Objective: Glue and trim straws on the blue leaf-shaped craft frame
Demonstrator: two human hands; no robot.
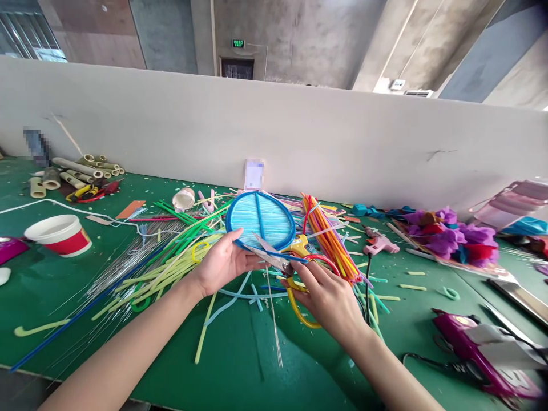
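Observation:
My left hand grips the lower left edge of a blue leaf-shaped piece. Its dark blue rim and midrib enclose light blue strips, and wires hang below it. Scissors with yellow handles are held in my right hand. Their blades are parted and lie at the lower edge of the leaf, by a blue strip end running toward my right fingers; whether they touch it I cannot tell. A yellow-bodied tool, partly hidden, lies just behind the scissors, with a red curved strip beside it.
Yellow-green pipe cleaners and thin wires spread left. An orange bundle and a pink glue gun lie right, near purple flowers. A paper cup, bamboo pieces and a magenta power strip stand farther out.

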